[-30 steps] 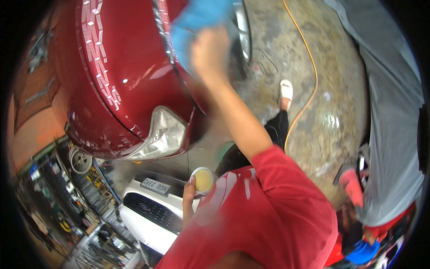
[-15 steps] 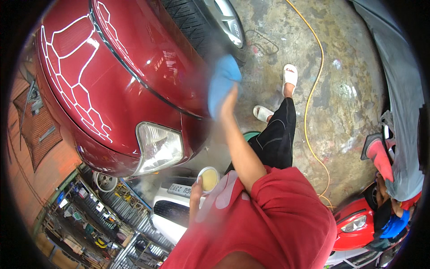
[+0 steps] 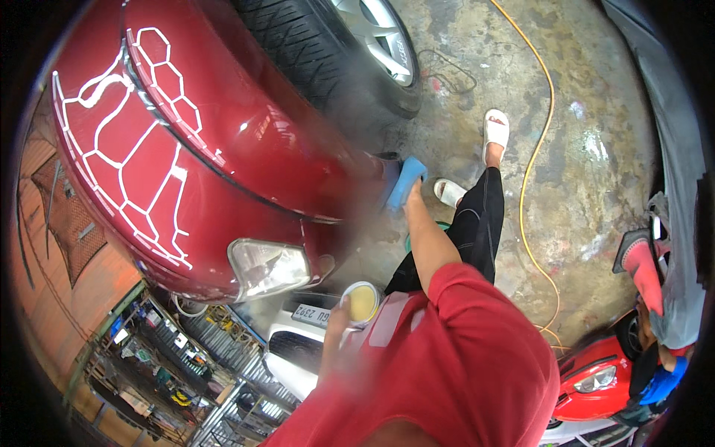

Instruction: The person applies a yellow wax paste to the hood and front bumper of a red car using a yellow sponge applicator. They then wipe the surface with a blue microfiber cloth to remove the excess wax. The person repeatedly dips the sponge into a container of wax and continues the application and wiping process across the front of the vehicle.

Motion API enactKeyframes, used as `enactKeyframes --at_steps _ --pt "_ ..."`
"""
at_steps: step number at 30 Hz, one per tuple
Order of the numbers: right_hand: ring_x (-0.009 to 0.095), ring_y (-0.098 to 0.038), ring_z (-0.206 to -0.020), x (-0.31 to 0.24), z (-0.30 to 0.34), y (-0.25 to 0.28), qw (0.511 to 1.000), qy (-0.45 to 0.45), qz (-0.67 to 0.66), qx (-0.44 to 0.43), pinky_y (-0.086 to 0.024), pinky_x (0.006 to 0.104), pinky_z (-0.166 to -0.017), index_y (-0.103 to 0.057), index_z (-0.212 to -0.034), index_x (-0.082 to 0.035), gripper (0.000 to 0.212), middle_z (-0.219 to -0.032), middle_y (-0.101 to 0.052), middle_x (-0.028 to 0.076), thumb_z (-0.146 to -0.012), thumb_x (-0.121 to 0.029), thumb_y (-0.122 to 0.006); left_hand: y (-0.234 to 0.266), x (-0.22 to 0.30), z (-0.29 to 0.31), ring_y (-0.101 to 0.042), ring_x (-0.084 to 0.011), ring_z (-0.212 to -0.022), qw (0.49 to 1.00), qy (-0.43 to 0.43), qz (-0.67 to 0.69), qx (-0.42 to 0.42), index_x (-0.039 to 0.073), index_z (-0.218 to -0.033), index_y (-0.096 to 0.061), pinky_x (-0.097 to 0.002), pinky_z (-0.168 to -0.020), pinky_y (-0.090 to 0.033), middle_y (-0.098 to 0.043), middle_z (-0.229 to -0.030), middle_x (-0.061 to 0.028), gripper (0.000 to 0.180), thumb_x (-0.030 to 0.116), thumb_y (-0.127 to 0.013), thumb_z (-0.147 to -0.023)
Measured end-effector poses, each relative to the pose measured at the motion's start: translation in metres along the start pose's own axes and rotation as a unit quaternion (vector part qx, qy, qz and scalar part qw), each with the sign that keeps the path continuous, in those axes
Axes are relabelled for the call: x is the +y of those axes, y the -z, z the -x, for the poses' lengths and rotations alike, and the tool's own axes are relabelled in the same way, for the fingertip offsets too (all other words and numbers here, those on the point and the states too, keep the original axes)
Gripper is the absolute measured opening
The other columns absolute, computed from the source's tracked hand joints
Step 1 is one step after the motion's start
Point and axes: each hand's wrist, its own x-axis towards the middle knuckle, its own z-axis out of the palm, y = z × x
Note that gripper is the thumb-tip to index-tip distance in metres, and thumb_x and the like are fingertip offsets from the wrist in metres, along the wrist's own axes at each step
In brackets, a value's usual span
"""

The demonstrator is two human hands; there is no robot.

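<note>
A blue cloth (image 3: 407, 182) is gripped in my right hand (image 3: 415, 198), beside the front fender of a dark red car (image 3: 253, 141). A blur lies between cloth and bodywork, so I cannot tell whether they touch. Close to my body, my left hand (image 3: 337, 325) holds an open round tub (image 3: 363, 303) of pale yellow paste, its fingers around the side. The car's headlight (image 3: 269, 267) sits ahead of the tub. Bright white reflections cross the glossy hood.
The car's front tyre (image 3: 320, 59) stands beyond the cloth. A yellow hose (image 3: 526, 186) runs over the stained concrete floor. At the lower right are a red vehicle (image 3: 596, 380) and a person in blue (image 3: 663, 381). Cluttered shelves (image 3: 164, 365) stand at lower left.
My right hand has drawn the cloth nearer to me and to the right, away from the wheel. The tub stays in my left hand. The whole view has shifted slightly.
</note>
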Motion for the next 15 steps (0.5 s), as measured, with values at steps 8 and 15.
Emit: enactKeyframes --at_steps 8,15 --pt "0.033 -0.035 -0.135 -0.02 0.231 -0.109 0.742 0.458 0.438 -0.219 -0.024 0.0545 -0.106 -0.062 -0.107 0.004 0.046 -0.142 -0.043 0.018 -0.076 -0.029 -0.07 -0.006 0.017 0.04 -0.068 -0.0233 -0.1 0.973 -0.059 0.219 -0.044 -0.005 -0.13 -0.057 -0.037 -0.078 -0.056 -0.069 -0.111 -0.0163 0.06 0.048 -0.047 -0.102" --pt "0.036 -0.028 -0.145 -0.056 0.237 -0.129 0.441 0.658 0.49 -0.364 -0.021 0.0637 -0.111 -0.053 -0.133 0.001 0.066 -0.149 -0.043 0.017 -0.079 -0.03 -0.074 -0.019 -0.025 -0.007 -0.067 -0.0205 -0.097 0.963 -0.049 0.26 -0.061 -0.008 -0.13 -0.055 -0.0332 -0.084 -0.053 -0.068 -0.111 -0.0138 0.058 0.043 -0.046 -0.104"
